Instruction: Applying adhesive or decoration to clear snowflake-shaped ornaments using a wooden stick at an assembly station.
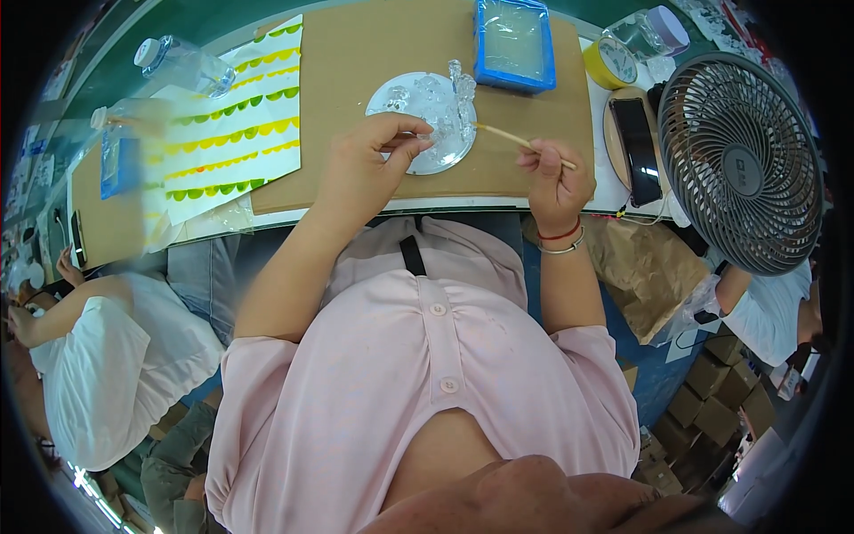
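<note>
A round white plate point(445, 158) with several clear, glassy pieces point(429, 96) on it lies in front of me. Over the plate's left side, my left hand point(378, 156) has thumb and forefinger pinched together; whatever is between them is too small or too clear to make out. My right hand point(553, 178) grips a thin wooden stick point(509, 137), its tip pointing left at the plate's right rim. Beside that tip, a clear lumpy piece point(464, 93) stands along the rim. Behind the plate is a blue-edged tray point(514, 80) with a pale, shiny surface.
Brown cardboard point(329, 71) covers the tabletop. To the left lie a sheet with yellow and green scallops point(236, 133) and a clear bottle point(187, 67). A yellow tape roll point(610, 62), a phone point(636, 147), a lidded jar point(654, 34) and a large fan point(745, 165) crowd the right. People sit on both sides.
</note>
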Available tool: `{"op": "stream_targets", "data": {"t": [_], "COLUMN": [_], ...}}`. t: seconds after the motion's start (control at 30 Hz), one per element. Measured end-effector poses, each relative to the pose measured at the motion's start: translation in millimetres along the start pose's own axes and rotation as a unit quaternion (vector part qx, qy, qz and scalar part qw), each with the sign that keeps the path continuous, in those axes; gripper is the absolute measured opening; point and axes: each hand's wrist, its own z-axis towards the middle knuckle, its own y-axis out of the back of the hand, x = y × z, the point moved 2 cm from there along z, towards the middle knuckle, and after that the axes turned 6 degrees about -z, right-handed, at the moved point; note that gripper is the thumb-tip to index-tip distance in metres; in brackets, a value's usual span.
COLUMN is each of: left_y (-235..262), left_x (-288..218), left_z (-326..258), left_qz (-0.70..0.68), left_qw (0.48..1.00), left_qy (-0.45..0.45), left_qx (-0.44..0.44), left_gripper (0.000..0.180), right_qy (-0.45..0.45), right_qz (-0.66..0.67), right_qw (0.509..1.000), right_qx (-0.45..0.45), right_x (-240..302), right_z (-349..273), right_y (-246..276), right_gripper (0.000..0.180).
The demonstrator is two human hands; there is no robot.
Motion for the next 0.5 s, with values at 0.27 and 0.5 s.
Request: {"op": "stream_targets", "data": {"t": [0.27, 0.5], "left_y": [-0.6, -1.1], "left_x": [-3.8, -4.5], "left_z": [1.2, 0.9], "left_qz": [0.023, 0.012], "left_qw": [1.0, 1.0], "left_qy": [-0.011, -0.005], "left_qx": [0.013, 0.013], "left_gripper": [0.012, 0.012], "right_qy": [0.092, 0.127], "right_qz": [-0.075, -0.097], "right_qw": [0.99, 0.986], "right_qx": [0.074, 0.051], "right_x": [17.6, 28.6], "right_z": [-7.3, -3.2], "right_y": [7.3, -0.5], "right_gripper": [0.015, 0.01]}}
